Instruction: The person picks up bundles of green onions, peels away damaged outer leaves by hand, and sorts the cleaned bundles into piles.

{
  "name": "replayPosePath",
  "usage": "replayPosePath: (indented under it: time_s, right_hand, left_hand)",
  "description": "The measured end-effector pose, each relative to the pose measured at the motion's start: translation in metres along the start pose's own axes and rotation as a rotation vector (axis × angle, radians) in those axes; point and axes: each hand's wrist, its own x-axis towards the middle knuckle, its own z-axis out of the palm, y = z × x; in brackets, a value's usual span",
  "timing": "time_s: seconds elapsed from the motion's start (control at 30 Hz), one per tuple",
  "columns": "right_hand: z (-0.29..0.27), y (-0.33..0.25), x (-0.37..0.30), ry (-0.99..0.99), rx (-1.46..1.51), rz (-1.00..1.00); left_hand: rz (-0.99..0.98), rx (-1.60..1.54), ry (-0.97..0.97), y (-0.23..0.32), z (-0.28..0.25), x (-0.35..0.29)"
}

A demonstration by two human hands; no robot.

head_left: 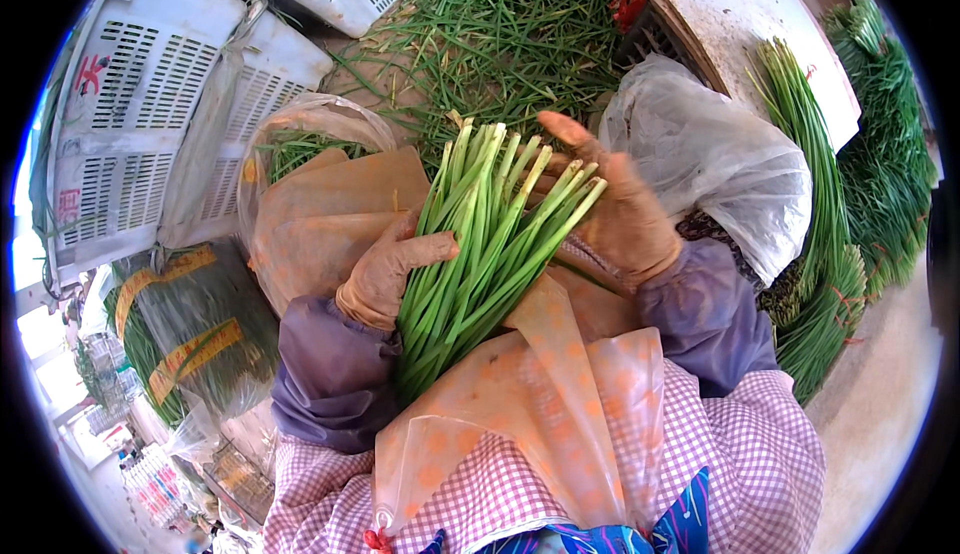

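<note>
I see the left hand (385, 274) gripping the bunch of green stalks (490, 244), pale ends (495, 134) fanned above that grip; the right hand (635, 222) is open to its right, beside the ends. A snug, gentle hold should steady them without bruising.

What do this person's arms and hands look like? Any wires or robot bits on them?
No wires or machine parts show. Both the left sleeve and the right sleeve are dull purple, smooth, slightly shiny and creased, reaching the wrists. The left hand and right hand have ordinary human shapes; I can't tell whether thin gloves cover them.
</note>
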Motion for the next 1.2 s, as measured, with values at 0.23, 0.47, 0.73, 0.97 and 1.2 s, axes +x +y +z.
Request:
replayPosePath:
  time_s: [0.23, 0.47, 0.73, 0.97, 1.2]
  right_hand:
    - [0.04, 0.038, 0.051, 0.301, -0.175, -0.107]
    - [0.034, 0.028, 0.045, 0.153, -0.158, 0.052]
    - [0.031, -0.017, 0.033, 0.406, -0.801, -0.244]
    - [0.071, -0.007, 0.036, -0.263, -1.77, -0.579]
    - [0.073, 0.022, 0.065, -0.303, -2.157, -0.516]
  left_hand:
    - [0.412, 1.118, 0.158, 0.013, 0.007, -0.004]
    - [0.137, -0.033, -0.01, 0.003, -0.005, -0.023]
    - [0.17, -0.234, 0.002, -0.02, -0.005, -0.022]
    - [0.304, -0.219, 0.002, -0.019, -0.004, -0.024]
    - [0.35, -0.1, 0.02, -0.013, -0.001, -0.032]
